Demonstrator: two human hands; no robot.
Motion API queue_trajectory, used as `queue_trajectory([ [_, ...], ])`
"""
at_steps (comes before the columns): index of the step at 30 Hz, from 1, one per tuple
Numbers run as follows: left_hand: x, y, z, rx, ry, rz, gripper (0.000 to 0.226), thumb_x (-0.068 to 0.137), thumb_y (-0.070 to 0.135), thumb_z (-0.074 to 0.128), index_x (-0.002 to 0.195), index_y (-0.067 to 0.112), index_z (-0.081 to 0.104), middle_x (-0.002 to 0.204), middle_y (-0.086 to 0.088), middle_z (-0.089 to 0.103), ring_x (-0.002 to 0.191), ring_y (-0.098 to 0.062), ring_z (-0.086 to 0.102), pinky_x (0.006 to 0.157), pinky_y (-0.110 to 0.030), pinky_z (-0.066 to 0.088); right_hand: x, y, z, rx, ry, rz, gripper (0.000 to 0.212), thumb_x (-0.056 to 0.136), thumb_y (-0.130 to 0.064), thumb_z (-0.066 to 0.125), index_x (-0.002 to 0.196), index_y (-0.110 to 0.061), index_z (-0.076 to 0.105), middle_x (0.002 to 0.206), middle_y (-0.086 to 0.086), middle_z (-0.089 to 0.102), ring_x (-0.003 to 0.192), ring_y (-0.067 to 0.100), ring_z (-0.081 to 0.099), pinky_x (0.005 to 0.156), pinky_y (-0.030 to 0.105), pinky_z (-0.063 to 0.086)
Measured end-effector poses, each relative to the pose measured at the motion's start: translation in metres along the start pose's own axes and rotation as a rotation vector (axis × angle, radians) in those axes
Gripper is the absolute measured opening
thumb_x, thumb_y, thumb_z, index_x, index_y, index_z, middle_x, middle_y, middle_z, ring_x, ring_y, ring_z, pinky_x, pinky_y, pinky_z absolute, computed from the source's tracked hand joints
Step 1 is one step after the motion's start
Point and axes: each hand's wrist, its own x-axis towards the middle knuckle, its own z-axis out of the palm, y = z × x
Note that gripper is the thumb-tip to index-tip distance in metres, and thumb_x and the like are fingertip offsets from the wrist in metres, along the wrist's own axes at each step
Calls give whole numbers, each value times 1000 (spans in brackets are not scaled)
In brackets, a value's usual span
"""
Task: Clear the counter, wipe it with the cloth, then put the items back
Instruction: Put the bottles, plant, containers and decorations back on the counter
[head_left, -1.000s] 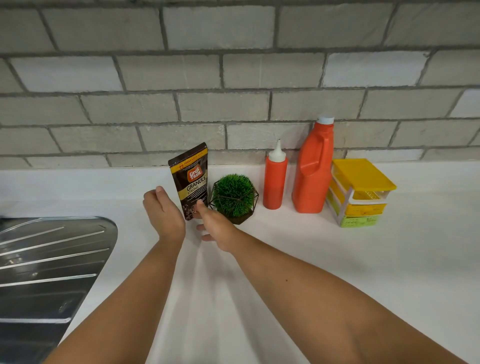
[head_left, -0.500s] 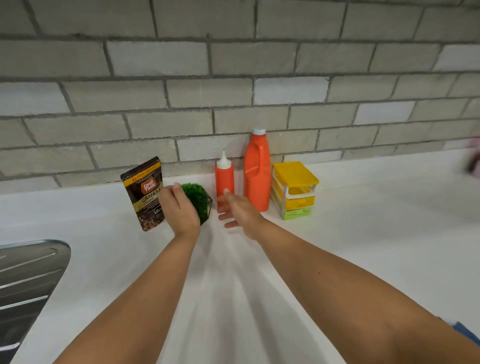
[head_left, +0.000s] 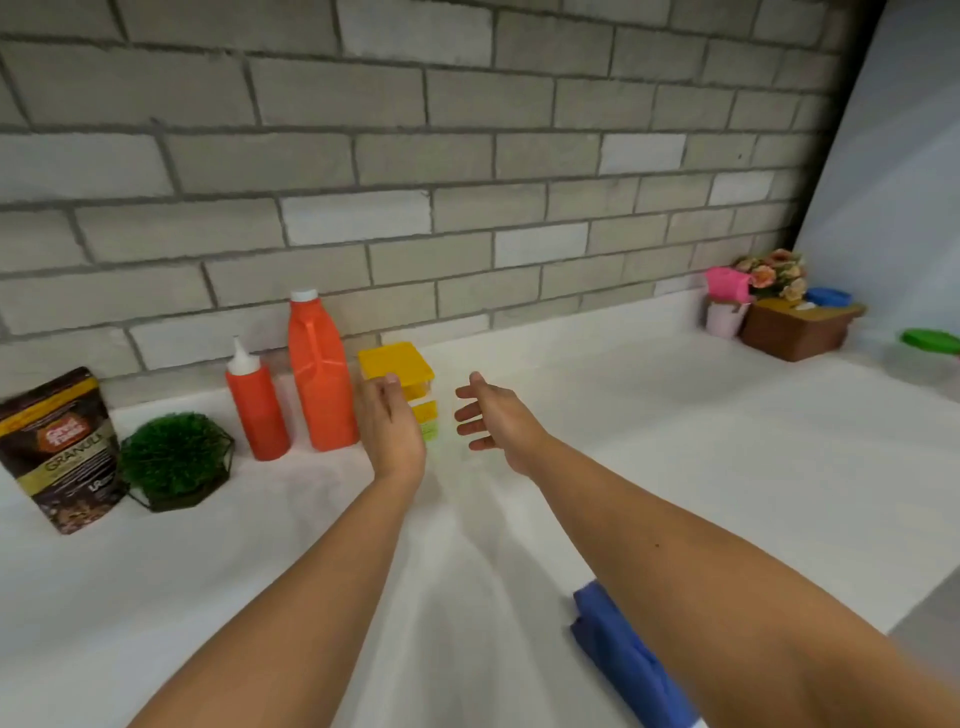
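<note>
On the white counter (head_left: 675, 467) a row stands against the brick wall: a brown granule pouch (head_left: 60, 449), a round green plant (head_left: 174, 460) in a wire holder, a small orange squeeze bottle (head_left: 257, 402), a tall orange jug (head_left: 319, 374) and a yellow stack of small drawers (head_left: 397, 366). My left hand (head_left: 392, 426) is open just in front of the drawers, hiding their lower left part. My right hand (head_left: 493, 421) is open to their right, a little apart. A blue cloth (head_left: 623, 660) lies near the front edge under my right forearm.
At the far right corner stand a brown box (head_left: 795, 332), a pink-topped white cup (head_left: 724, 306), artificial flowers (head_left: 776, 270), a blue lid (head_left: 828, 296) and a green-lidded container (head_left: 932, 343). A pale panel (head_left: 904, 156) rises on the right.
My view has swung right, so the sink has left the frame. Both hands have moved right, from the pouch and plant past the bottles to the yellow drawers. Both stay empty.
</note>
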Motion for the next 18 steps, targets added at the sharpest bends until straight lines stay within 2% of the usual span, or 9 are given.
queue_trajectory([
  [1, -11, 6, 15, -8, -19, -9, 32, 101, 20, 35, 101, -5, 54, 104, -19, 52, 100, -27, 49, 84, -27, 35, -4, 2, -19, -2, 20, 3, 46, 100, -42, 28, 119, -10, 56, 89, 6, 56, 77, 19, 54, 65, 29, 43],
  [4, -42, 20, 56, -30, -74, -17, 30, 100, 22, 35, 104, -1, 55, 109, -18, 52, 104, -29, 49, 91, -33, 34, -17, 9, -70, -14, 67, -5, 48, 100, -43, 28, 120, -10, 56, 94, 8, 57, 82, 21, 55, 67, 29, 44],
  [7, -78, 29, 97, -40, -144, -26, 30, 101, 26, 33, 107, 6, 54, 113, -13, 52, 105, -27, 50, 93, -32, 36, -32, 19, -121, -18, 111, -12, 48, 100, -44, 28, 120, -10, 56, 96, 8, 58, 84, 21, 55, 69, 29, 45],
  [11, -127, 41, 151, -93, -261, -68, 22, 100, 32, 32, 96, 19, 50, 104, -8, 56, 99, -29, 56, 93, -44, 44, -54, 35, -189, -26, 174, -2, 44, 100, -40, 32, 120, -10, 55, 99, 8, 58, 86, 21, 57, 75, 32, 46],
  [18, -197, 59, 234, -109, -437, -123, 21, 100, 33, 32, 97, 21, 49, 102, -4, 55, 99, -28, 56, 93, -46, 45, -77, 62, -291, -31, 299, 33, 41, 100, -37, 34, 120, -9, 55, 96, 7, 59, 81, 19, 58, 72, 30, 47],
])
